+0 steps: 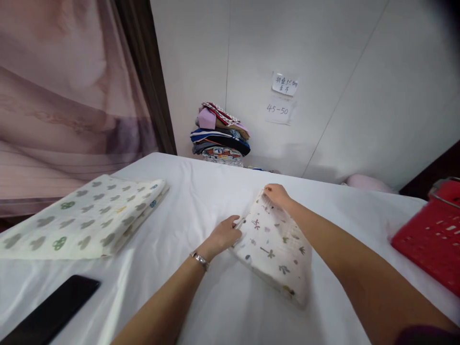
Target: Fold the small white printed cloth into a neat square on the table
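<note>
A white cotton cloth [269, 244] with small plant prints lies folded on the white-covered table, its far end lifted a little. My left hand [225, 233], with a silver bracelet on the wrist, pinches the cloth's left edge between thumb and fingers. At the far corner, my right hand [276, 194] is closed on the cloth, the fingertips partly hidden. To the left rests a larger folded cloth [86, 215] with grey cloud and green prints, apart from both hands.
A black phone [53, 311] lies at the near left. The red basket [431, 235] stands at the right edge. Behind the white table [201, 191], a stack of folded fabrics [221, 134] rests against the wall, near handwritten paper signs [283, 86]. A pink curtain [64, 105] hangs at the left.
</note>
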A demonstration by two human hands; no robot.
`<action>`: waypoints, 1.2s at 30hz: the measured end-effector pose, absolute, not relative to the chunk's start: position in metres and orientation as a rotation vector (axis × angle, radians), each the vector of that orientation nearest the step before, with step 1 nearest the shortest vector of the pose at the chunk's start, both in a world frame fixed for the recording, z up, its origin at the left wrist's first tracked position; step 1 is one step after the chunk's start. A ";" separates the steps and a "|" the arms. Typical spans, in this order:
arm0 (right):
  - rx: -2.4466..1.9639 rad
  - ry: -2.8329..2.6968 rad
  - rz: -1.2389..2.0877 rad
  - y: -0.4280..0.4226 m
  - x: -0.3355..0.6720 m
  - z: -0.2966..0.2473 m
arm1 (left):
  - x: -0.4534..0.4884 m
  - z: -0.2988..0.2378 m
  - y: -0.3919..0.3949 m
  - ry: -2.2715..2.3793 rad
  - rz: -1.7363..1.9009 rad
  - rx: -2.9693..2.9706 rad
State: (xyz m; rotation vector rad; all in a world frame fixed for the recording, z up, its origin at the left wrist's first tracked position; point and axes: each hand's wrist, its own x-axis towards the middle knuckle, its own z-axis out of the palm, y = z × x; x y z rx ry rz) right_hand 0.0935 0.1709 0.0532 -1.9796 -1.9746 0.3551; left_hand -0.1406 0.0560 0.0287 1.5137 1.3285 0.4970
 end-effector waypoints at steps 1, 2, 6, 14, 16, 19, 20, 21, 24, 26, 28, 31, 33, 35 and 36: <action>-1.947 -1.965 0.332 0.161 0.101 0.050 | -0.140 0.031 0.054 1.385 0.493 1.555; -1.926 -1.952 0.310 0.151 0.109 0.046 | -0.139 0.033 0.052 1.440 0.488 1.590; -1.938 -1.885 0.230 0.111 0.150 0.034 | -0.135 0.039 0.042 1.598 0.462 1.744; -2.140 -1.292 0.612 0.043 0.209 0.004 | -0.130 0.035 0.039 1.646 0.419 1.892; -2.070 -1.270 0.663 0.036 0.203 0.001 | -0.131 0.037 0.038 1.639 0.430 1.882; -1.926 -1.258 0.664 0.040 0.195 0.006 | -0.126 0.043 0.026 1.630 0.394 1.838; -1.876 -1.234 0.678 0.046 0.196 0.010 | -0.121 0.045 0.018 1.597 0.389 1.825; -1.832 -1.206 0.688 0.052 0.199 0.016 | -0.115 0.045 0.008 1.544 0.390 1.797; -1.782 -1.217 0.604 0.074 0.216 0.031 | -0.087 0.038 -0.032 1.281 0.346 1.555; -1.851 -1.355 0.488 0.084 0.228 0.037 | -0.069 0.028 -0.058 1.099 0.261 1.380; -1.919 -1.476 0.413 0.086 0.236 0.038 | -0.058 0.021 -0.073 1.000 0.269 1.391; -1.916 -1.536 0.374 0.076 0.230 0.037 | -0.059 0.018 -0.065 1.029 0.280 1.404; -1.872 -1.589 0.390 0.066 0.215 0.037 | -0.066 0.020 -0.043 1.122 0.340 1.381; -1.811 -1.672 0.473 0.060 0.194 0.038 | -0.071 0.023 -0.013 1.213 0.456 1.399; -1.779 -1.718 0.527 0.059 0.182 0.039 | -0.071 0.025 0.002 1.261 0.525 1.397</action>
